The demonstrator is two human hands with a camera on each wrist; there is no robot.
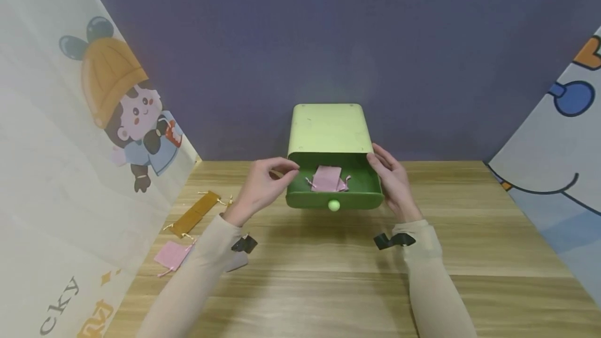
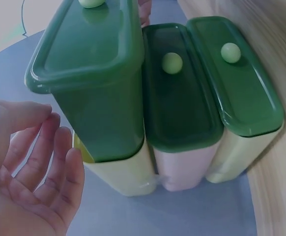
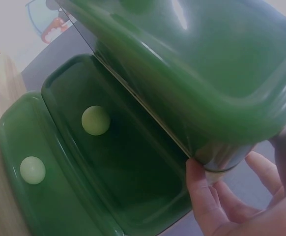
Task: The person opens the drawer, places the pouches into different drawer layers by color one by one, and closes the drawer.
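A stacked drawer unit [image 1: 328,127] with a pale yellow-green top stands at the back of the table. Its dark green top drawer [image 1: 300,201] is pulled out, with pink drawstring pouches [image 1: 327,177] lying inside. Left of the drawer, my left hand [image 1: 265,184] hovers near the rim, thumb and fingers loosely bent with nothing between them. My right hand [image 1: 395,184] holds the unit's right front edge, thumb at the opening and fingers along the outer side. Two more drawers, a middle one [image 2: 177,108] and a bottom one [image 2: 246,93], are pushed in below.
Mustard-brown pouches [image 1: 194,214] and a pink pouch [image 1: 171,255] lie at the table's left side. A greyish item [image 1: 238,261] is partly hidden by the left sleeve. A dark blue-grey panel [image 1: 328,40] rises behind the unit; printed panels flank the wooden table [image 1: 469,244].
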